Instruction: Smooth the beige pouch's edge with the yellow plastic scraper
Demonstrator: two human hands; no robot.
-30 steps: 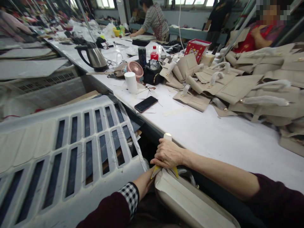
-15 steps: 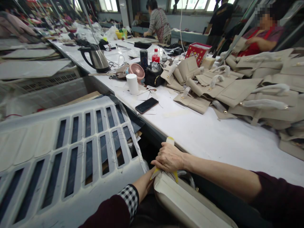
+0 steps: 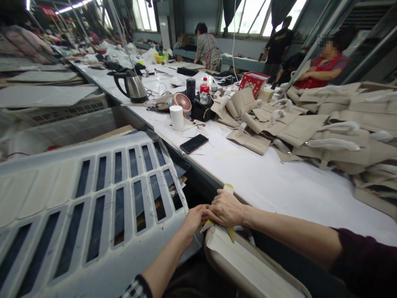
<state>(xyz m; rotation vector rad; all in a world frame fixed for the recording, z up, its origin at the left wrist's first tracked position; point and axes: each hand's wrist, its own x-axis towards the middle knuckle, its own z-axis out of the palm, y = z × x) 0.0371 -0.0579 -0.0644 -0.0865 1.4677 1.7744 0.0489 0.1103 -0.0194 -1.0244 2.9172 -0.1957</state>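
A beige handbag [image 3: 248,258] with a pale, whitish long side lies tilted across my lap, its far end just under my hands. My right hand [image 3: 228,207] is closed around a white strip with yellow edges [image 3: 228,188], whose top pokes out above the fist. Below the fist, yellow-edged pointed ends spread over the bag's end. My left hand [image 3: 198,217] meets the right one from the left, its fingers bent and pressed together at the right fingers. What the left fingertips pinch, if anything, is hidden.
A slotted grey-white plastic crate [image 3: 93,207] stands at left. The white worktable [image 3: 263,186] carries beige bag pieces [image 3: 297,128], a phone [image 3: 194,143], a white roll [image 3: 176,117], a pink fan [image 3: 182,103] and a kettle [image 3: 132,86]. Several people work farther back.
My left hand has come up from beneath the right hand, so its fingers now show beside the right fist. The right hand keeps its grip. The view has tilted upward a little.
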